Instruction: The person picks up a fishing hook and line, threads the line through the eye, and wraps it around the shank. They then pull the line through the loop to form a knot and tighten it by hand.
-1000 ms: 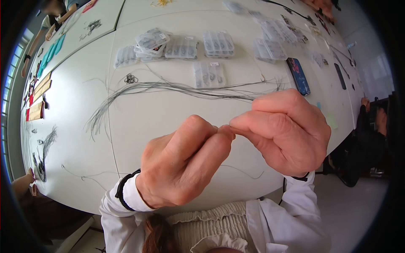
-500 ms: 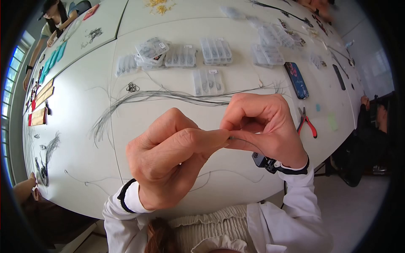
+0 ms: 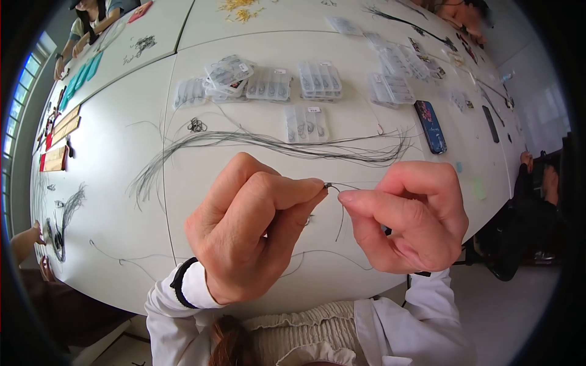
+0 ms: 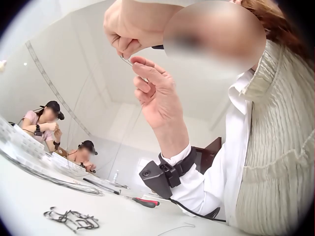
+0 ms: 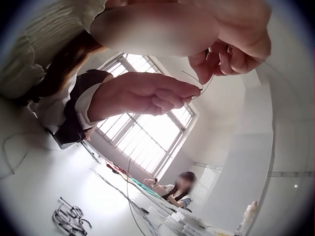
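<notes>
My left hand (image 3: pixel 244 226) pinches a thin dark fishing line between thumb and forefinger. A small dark knot (image 3: pixel 328 185) shows right at those fingertips; whether a hook sits inside the pinch I cannot tell. From the knot the line (image 3: pixel 339 219) splits, one end dangling free and one running right. My right hand (image 3: pixel 415 216), a little to the right, pinches that other part at its thumb and forefinger. In the right wrist view, a curved line end (image 5: pixel 189 74) stands up between the two hands. Several loose dark fish hooks (image 4: pixel 71 220) lie on the table below.
Beyond the hands a bundle of dark lines (image 3: pixel 274 140) stretches across the white table. Clear plastic boxes of hooks (image 3: pixel 307 124) stand behind it. A phone (image 3: pixel 431 127) lies at right, with red-handled pliers (image 4: pixel 146 202) nearby. Other people sit around the table.
My hands were together at the fingertips and have moved apart, the right one going right. The knot and the dangling line end now show between them. The pliers are hidden again in the head view.
</notes>
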`<state>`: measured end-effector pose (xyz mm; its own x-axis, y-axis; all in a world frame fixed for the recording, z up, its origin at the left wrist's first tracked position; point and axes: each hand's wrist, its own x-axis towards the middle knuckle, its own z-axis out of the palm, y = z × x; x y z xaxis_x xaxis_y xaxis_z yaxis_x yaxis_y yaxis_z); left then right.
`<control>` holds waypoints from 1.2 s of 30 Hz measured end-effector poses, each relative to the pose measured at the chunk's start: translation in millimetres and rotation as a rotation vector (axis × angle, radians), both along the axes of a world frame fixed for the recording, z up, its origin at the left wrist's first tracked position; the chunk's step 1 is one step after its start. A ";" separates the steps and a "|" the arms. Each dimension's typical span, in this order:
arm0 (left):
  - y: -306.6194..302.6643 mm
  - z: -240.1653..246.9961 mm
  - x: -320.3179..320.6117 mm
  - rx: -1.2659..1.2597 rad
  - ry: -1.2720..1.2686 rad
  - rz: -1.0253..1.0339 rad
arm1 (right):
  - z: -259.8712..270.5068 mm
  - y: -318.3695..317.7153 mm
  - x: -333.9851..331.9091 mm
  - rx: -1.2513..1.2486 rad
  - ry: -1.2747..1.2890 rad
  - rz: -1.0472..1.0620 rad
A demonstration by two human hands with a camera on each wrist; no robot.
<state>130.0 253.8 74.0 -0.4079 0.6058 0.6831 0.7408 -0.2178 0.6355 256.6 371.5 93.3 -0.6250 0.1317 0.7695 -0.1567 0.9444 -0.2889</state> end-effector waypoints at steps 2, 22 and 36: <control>-0.6 -0.1 -0.2 0.008 -0.014 0.003 | -3.6 -3.2 -1.0 0.045 0.033 -0.037; -3.8 7.5 -8.0 -0.067 -0.269 -0.230 | -6.7 12.9 -3.4 -0.086 -0.061 0.126; -4.2 6.2 -5.3 -0.041 0.014 -0.128 | 4.2 31.0 0.1 -0.793 -0.465 0.270</control>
<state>124.7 249.6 80.2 -0.3159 0.6797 0.6620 0.7174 -0.2854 0.6355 256.6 402.5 97.5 -0.9310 0.3146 0.1849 -0.0483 0.3960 -0.9170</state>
